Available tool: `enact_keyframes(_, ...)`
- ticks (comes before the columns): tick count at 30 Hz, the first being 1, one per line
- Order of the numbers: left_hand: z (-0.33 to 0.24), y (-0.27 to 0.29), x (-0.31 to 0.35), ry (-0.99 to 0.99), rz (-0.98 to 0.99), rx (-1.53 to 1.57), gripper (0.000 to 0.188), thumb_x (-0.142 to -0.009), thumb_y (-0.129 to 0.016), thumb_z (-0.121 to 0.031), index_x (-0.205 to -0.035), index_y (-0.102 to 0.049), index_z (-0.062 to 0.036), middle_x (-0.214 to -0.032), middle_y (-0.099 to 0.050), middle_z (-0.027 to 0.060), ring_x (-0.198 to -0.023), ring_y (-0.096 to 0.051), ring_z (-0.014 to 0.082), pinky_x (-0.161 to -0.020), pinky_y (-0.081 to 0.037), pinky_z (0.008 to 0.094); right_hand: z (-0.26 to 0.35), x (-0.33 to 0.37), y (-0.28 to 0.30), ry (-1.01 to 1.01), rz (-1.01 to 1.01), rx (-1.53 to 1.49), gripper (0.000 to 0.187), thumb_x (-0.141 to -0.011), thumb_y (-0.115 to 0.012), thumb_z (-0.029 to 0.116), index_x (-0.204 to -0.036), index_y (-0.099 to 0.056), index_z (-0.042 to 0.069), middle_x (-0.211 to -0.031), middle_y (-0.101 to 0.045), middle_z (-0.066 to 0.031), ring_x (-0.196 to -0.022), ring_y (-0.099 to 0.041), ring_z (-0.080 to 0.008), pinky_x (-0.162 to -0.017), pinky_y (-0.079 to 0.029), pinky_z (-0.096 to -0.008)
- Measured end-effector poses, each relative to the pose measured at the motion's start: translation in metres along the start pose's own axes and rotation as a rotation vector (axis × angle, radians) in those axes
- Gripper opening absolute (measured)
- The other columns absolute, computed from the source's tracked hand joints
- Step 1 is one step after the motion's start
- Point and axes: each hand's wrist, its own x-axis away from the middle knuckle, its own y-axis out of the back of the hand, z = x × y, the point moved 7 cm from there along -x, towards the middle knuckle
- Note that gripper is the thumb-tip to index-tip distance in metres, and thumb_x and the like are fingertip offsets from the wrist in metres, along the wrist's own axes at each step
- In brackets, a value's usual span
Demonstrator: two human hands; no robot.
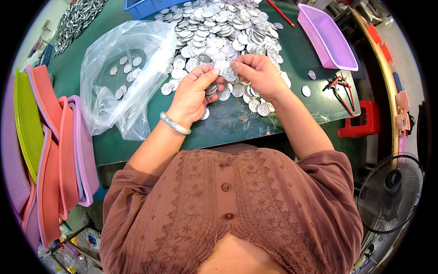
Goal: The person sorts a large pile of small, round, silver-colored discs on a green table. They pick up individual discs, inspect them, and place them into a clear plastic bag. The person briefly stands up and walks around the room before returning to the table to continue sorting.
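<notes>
Both forearms reach forward from the body and meet over the near edge of the big pile of silver discs (pixel 228 32) on the green surface (pixel 292 55). The left hand (pixel 194 93) is turned palm inward, wrist bent slightly, a pale bangle (pixel 174 123) round it; its fingers (pixel 207 77) curl around a small stack of discs (pixel 212 87) — gripped, not loose. The right hand (pixel 258 73) arches over from the other side, knuckles up, thumb and forefinger pinched on a single disc (pixel 229 73) held just beside the left fingertips, the two hands nearly touching.

A crumpled clear plastic bag (pixel 123 77) lies to the left with a few discs inside it. A purple tray (pixel 326 39) sits at the far right of the surface, red-handled pliers (pixel 340 91) nearer the edge — well apart from the hands. Stacked pink, green and purple baskets (pixel 50 150) lean at the person's left.
</notes>
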Motion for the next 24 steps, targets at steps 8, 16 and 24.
enact_keyframes(8, 0.005, 0.004, -0.005, -0.005, 0.068, 0.107, 0.007, -0.084, -0.049, -0.012, -0.091, -0.051, -0.0094, -0.078, -0.056, 0.0027, -0.067, -0.054, 0.013, -0.053, -0.041, 0.023, -0.009, 0.005, -0.003, -0.042, 0.029, -0.213, 0.017, -0.083, -0.055, 0.012, -0.091, -0.059, -0.001, -0.068, -0.053, 0.0009, -0.059, -0.047, -0.0064, -0.054, -0.039, -0.0192)
enact_keyframes(16, 0.01, 0.001, -0.008, 0.092, 0.25, 0.332, 0.027, -0.087, -0.037, -0.024, -0.1, -0.052, -0.005, -0.082, -0.057, 0.0068, -0.07, -0.054, 0.018, -0.054, -0.044, 0.0257, -0.01, 0.011, -0.003, -0.081, 0.047, -0.419, 0.017, -0.083, -0.054, 0.013, -0.09, -0.057, -0.002, -0.07, -0.057, -0.0032, -0.056, -0.052, -0.009, -0.052, -0.041, -0.0199)
enact_keyframes(24, 0.009, -0.009, -0.002, 0.198, 0.439, 0.468, 0.055, -0.089, -0.03, -0.042, -0.114, -0.044, 0.0038, -0.089, -0.058, 0.0138, -0.074, -0.056, 0.0253, -0.058, -0.049, 0.0295, -0.005, 0.017, 0.002, -0.041, -0.018, -0.396, 0.018, -0.083, -0.055, 0.012, -0.092, -0.056, -0.004, -0.072, -0.058, -0.0063, -0.059, -0.055, -0.0116, -0.052, -0.044, -0.0224)
